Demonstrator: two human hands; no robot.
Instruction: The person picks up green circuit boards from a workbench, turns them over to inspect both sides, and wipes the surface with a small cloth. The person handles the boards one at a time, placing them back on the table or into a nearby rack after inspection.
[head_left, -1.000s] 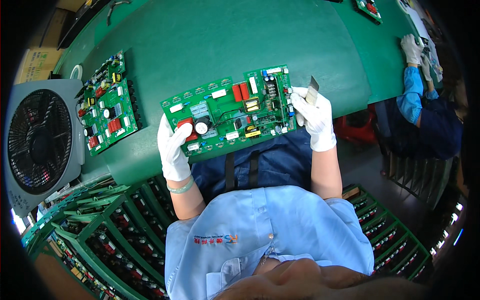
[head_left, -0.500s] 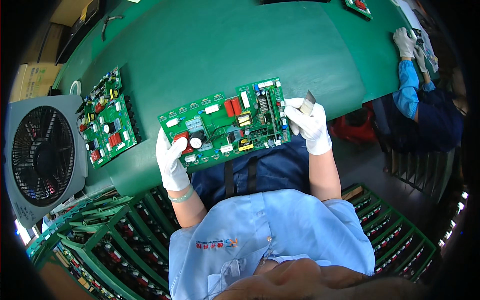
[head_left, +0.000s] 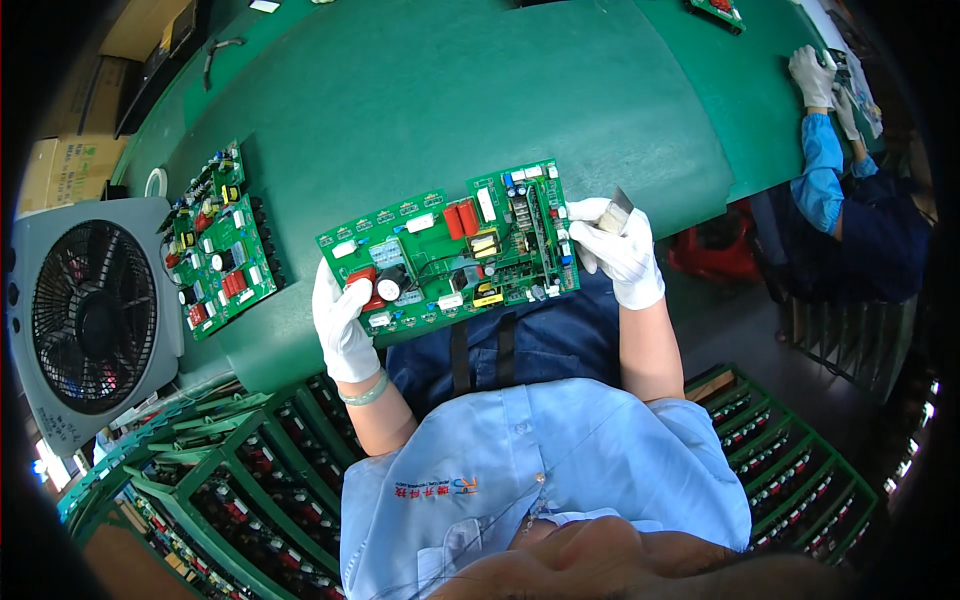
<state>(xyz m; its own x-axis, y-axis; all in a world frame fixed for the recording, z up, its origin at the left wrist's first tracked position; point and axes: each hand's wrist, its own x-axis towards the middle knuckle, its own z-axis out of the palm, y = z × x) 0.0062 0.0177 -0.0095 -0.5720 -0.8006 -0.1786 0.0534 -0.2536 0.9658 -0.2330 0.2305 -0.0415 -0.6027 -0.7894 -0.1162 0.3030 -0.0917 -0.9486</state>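
Note:
A green circuit board, crowded with red, white, yellow and black components, is held over the front edge of the table, component side up. My white-gloved left hand grips its left end, thumb on top beside a red part and a round capacitor, fingers hidden underneath. At the right end is my gloved right hand, its fingertips close against the edge; whether they touch it I cannot tell. That hand is closed on a small flat tool with a grey end and a cream part, which points up and away from the board.
More populated boards lie at the left on the green table, beside a grey box fan. Pliers lie at the far left. Green racks of boards flank me. A co-worker's gloved hand is at the far right.
The board has shifted very slightly in my hands, its right end a little nearer me. Both hands keep their places; the view has moved slightly.

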